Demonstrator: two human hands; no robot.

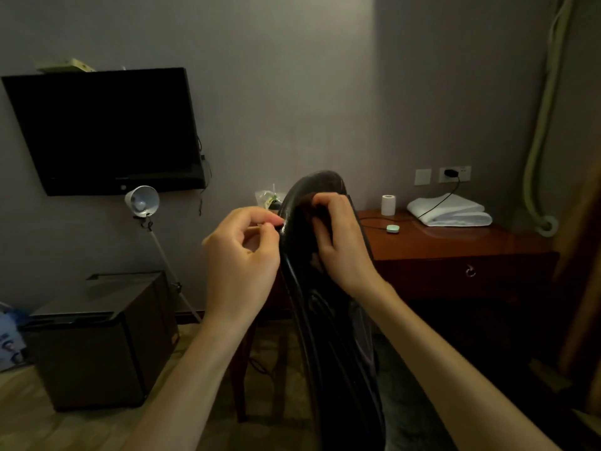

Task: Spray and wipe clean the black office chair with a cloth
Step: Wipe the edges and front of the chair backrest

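I see the black office chair (328, 320) straight ahead, its backrest edge-on between 2 bare forearms, in front of the wooden desk (455, 245). The left hand (240, 252) has its fingers curled, thumb and forefinger tips together at the backrest's left rim; I cannot tell whether they grip it. The right hand (341, 242) clamps curled fingers on a dark bundle (320, 211) against the backrest's top. A folded white towel (448, 211) lies on the desk.
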